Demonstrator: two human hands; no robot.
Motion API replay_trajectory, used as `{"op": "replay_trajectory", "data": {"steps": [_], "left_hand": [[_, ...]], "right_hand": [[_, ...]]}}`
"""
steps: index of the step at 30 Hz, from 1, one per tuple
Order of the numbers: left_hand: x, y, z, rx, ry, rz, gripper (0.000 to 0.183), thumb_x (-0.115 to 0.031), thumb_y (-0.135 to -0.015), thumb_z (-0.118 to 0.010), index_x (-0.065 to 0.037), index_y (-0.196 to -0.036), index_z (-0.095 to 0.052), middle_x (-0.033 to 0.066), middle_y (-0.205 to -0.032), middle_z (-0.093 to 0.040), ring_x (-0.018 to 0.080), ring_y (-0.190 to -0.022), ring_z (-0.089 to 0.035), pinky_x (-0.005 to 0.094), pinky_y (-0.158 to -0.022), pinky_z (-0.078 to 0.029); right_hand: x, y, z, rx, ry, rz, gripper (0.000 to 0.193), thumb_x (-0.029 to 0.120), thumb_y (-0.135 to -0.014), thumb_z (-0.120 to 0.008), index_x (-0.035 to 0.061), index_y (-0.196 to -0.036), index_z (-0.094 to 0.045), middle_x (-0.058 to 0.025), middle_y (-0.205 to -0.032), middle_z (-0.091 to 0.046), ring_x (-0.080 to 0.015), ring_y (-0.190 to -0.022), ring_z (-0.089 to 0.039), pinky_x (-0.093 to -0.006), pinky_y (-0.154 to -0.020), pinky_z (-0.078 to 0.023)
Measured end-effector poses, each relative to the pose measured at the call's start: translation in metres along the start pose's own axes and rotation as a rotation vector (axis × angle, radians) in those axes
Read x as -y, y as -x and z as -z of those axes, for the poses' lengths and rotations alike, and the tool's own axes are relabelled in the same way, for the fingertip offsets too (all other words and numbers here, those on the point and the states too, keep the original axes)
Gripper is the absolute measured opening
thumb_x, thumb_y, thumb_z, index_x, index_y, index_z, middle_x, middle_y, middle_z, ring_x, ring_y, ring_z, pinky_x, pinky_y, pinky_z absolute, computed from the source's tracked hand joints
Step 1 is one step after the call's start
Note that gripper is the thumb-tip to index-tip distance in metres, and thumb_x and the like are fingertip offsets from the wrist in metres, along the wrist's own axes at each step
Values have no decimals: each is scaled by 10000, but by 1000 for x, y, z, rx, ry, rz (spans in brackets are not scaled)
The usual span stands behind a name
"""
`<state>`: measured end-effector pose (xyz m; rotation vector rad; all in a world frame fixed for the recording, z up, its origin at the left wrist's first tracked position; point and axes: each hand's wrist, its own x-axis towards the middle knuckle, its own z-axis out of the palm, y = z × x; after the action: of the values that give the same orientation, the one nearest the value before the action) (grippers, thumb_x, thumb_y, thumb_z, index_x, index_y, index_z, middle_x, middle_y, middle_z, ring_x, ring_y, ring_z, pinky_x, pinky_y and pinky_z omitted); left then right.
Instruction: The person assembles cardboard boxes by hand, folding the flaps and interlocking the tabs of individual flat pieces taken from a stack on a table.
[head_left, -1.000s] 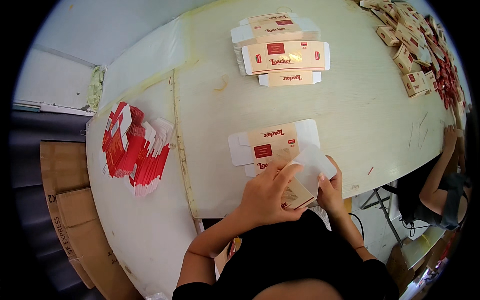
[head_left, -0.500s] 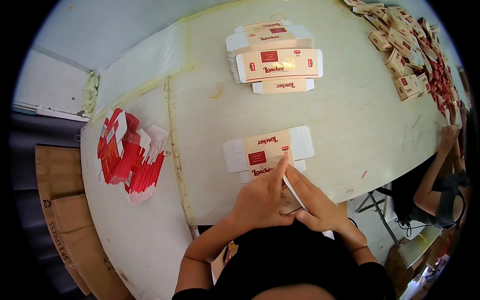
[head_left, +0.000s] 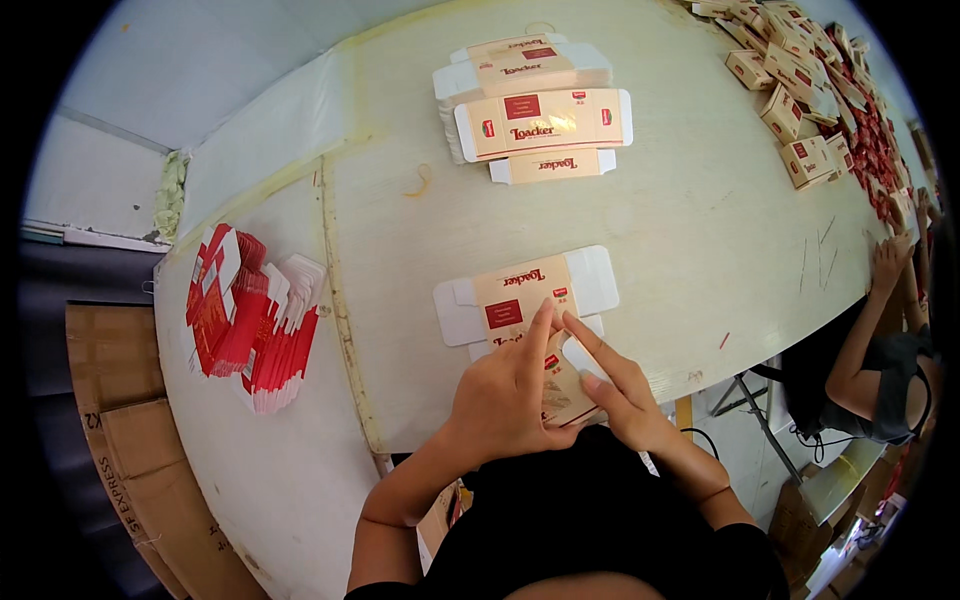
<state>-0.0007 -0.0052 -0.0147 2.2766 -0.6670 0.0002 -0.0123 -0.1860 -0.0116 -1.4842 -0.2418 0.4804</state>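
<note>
Close to my body, at the table's near edge, a small cream carton [head_left: 562, 375] is gripped between both hands. My left hand [head_left: 505, 395] closes round its left side, with the index finger stretched along it. My right hand [head_left: 632, 398] grips the right side, its thumb pressing by a white end flap and its index finger along the far side. Part of the carton is hidden by my fingers. Just beyond my fingertips lies an unfolded cream carton [head_left: 520, 285], white flaps spread to left and right.
Farther off stands a stack of flat cream cartons [head_left: 548, 125]. Flat red cartons [head_left: 225, 310] lie at left. Made-up cream boxes [head_left: 790, 75] and red packets [head_left: 878, 150] heap at the far right, near another person's hand [head_left: 890, 258]. Brown cardboard [head_left: 150, 450] leans beside the table.
The carton in my hands has turned, so more of its printed face and a white end flap now show. My right thumb has moved up onto the flap. The whole view has shifted slightly.
</note>
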Motion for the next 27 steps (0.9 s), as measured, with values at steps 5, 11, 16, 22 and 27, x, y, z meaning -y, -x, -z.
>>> {"op": "replay_trajectory", "data": {"steps": [5,11,16,22,27], "left_hand": [[-1,0,1,30,14,9,1156,-283,-489,-831,95,-1400,-227,205,-1104,-628,302,-885,-662,340,-707,-541],[1,3,0,29,10,18,1145,-295,-493,-833,94,-1396,-245,202,-1078,-633,298,-871,-663,336,-694,-540],[-1,3,-4,-11,-30,31,1079,-299,-534,-797,99,-1388,-272,198,-1051,-638,284,-863,-667,324,-664,-540],[1,-6,-14,-42,-159,61,1020,-356,-597,-767,123,-1368,-299,152,-965,-639,228,-795,-650,295,-646,-536],[1,-8,-20,-40,-139,77,989,-357,-616,-750,125,-1360,-313,159,-965,-634,241,-758,-647,301,-620,-534]], "right_hand": [[2,0,1,10,-8,-2,557,74,-929,-371,-27,-1461,-239,-208,-1490,-313,-291,-1380,-305,-338,-1112,-224],[1,-2,2,31,-6,11,565,44,-913,-376,-28,-1458,-247,-214,-1495,-300,-306,-1388,-290,-343,-1118,-216],[-4,-3,2,46,275,141,576,35,-891,-421,-33,-1443,-272,-263,-1459,-324,-382,-1360,-326,-381,-1107,-267],[-17,-12,-2,-43,398,210,630,62,-867,-519,-13,-1445,-280,-285,-1424,-358,-434,-1277,-416,-403,-1036,-376],[-23,-14,2,-33,422,233,658,35,-846,-539,-3,-1449,-277,-274,-1426,-364,-432,-1267,-429,-399,-1025,-386]]}}
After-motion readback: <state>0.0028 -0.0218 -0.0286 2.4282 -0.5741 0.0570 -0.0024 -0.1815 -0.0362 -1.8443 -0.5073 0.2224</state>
